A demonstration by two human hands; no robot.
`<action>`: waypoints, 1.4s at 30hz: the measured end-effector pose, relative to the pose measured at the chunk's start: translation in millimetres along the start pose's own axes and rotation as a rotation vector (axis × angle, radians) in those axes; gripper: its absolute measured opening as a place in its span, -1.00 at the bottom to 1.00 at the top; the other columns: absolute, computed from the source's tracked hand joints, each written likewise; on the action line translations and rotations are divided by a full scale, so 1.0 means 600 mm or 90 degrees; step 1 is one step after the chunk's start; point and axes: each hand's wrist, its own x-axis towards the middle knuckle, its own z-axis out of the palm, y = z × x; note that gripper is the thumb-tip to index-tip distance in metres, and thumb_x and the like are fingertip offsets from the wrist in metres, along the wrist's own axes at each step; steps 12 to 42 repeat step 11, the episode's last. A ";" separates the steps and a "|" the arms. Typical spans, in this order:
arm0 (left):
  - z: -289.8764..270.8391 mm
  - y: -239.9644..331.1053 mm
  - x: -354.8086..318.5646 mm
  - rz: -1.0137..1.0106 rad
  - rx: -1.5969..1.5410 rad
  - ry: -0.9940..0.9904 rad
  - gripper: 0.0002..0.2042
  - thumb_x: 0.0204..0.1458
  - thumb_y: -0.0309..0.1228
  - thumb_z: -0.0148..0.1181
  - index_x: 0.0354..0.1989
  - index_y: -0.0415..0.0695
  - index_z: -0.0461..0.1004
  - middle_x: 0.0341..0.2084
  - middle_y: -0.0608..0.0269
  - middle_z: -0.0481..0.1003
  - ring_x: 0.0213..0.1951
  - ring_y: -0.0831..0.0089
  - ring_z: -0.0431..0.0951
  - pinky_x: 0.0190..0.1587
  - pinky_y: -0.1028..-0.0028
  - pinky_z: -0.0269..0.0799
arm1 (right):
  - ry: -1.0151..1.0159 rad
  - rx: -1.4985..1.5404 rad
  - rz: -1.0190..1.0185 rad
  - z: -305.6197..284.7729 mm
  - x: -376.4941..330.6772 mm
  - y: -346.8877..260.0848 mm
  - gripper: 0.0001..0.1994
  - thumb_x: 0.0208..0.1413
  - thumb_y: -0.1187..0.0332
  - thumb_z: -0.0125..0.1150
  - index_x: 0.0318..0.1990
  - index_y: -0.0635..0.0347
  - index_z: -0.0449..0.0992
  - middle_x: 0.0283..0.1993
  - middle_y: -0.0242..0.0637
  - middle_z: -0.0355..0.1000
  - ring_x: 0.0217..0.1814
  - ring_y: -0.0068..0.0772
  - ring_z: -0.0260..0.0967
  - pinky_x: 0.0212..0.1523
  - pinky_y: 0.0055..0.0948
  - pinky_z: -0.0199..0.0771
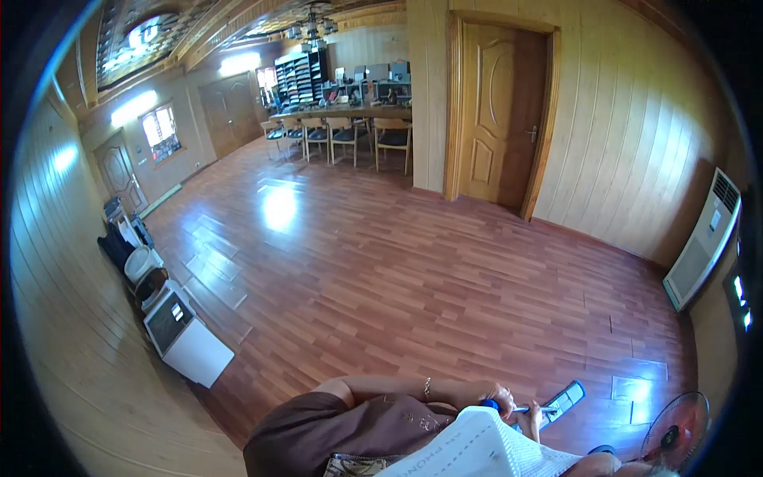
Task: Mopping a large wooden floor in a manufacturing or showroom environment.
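My left hand (498,397), at the end of a bare forearm with a gold-coloured bracelet (427,388), is closed around the handle of what looks like a flat mop. Just to its right, my right hand (531,419) also grips the handle. The flat mop (566,402) has a long, narrow blue-and-white head pointing up and to the right. A blue part of the handle (489,405) shows by my left hand. White printed material (453,449) in the foreground hides the lower handle and most of my right arm.
Red-brown plank flooring (381,270) stretches ahead. A fan (675,433) stands at the lower right, near a tall white air conditioner (703,238). Along the left wall are a white box-shaped appliance (195,350) and a white bucket (141,264). Chairs (346,135) line a far counter; a wooden door (501,111) is shut.
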 end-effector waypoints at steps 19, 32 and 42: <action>-0.060 0.259 -0.039 0.117 0.202 0.075 -0.75 -0.18 -0.37 0.30 -0.67 -0.15 0.32 -0.70 0.16 0.37 -0.57 0.10 0.42 -0.47 0.23 0.22 | -0.192 -0.026 -0.238 -0.094 -0.013 -0.326 -0.67 -0.22 0.15 0.28 -0.21 -0.09 0.55 -0.31 -0.16 0.52 -0.24 -0.03 0.48 -0.29 -0.14 0.45; -0.060 0.259 -0.039 0.117 0.202 0.075 -0.75 -0.18 -0.37 0.30 -0.67 -0.15 0.32 -0.70 0.16 0.37 -0.57 0.10 0.42 -0.47 0.23 0.22 | -0.192 -0.026 -0.238 -0.094 -0.013 -0.326 -0.67 -0.22 0.15 0.28 -0.21 -0.09 0.55 -0.31 -0.16 0.52 -0.24 -0.03 0.48 -0.29 -0.14 0.45; -0.060 0.259 -0.039 0.117 0.202 0.075 -0.75 -0.18 -0.37 0.30 -0.67 -0.15 0.32 -0.70 0.16 0.37 -0.57 0.10 0.42 -0.47 0.23 0.22 | -0.192 -0.026 -0.238 -0.094 -0.013 -0.326 -0.67 -0.22 0.15 0.28 -0.21 -0.09 0.55 -0.31 -0.16 0.52 -0.24 -0.03 0.48 -0.29 -0.14 0.45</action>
